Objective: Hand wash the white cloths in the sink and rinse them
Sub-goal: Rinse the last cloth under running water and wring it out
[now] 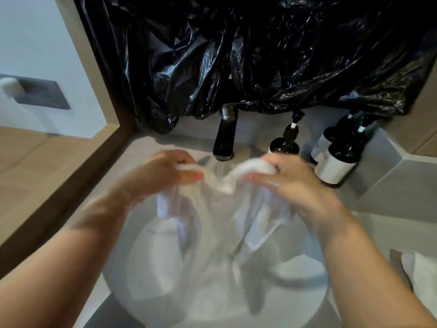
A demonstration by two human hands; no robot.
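1. Left hand (165,170): fingers curled, pinching a bunch of the white cloth (222,185) against the thumb, near the back edge of the sink (146,268), left of the faucet (224,138).
2. Right hand (290,183): fingers curled round a thicker wad of the same cloth, right of the faucet.
3. Cloth is held above the basin. Its raised span sits under the water stream (220,168), and 2 tails hang toward the basin's middle.
4. Long axis: I read it running left to right, along the sink's back edge. The tails point down and toward the front rim. Hems are too blurred to read.
5. Risk: water striking the taut span could sheet off it and spill past the sink's back edge onto the counter (378,202).
6. Risk: wet fabric is heavy, and the left pinch looks the lighter of the 2 holds. If it slips, that end drops into the basin.
7. Risk: the right hand works near the bottles (335,162) at the counter's back right corner, so a wide scrub stroke could knock 1 over.
8. Pale shapes low in the basin may be more cloths; I cannot tell.
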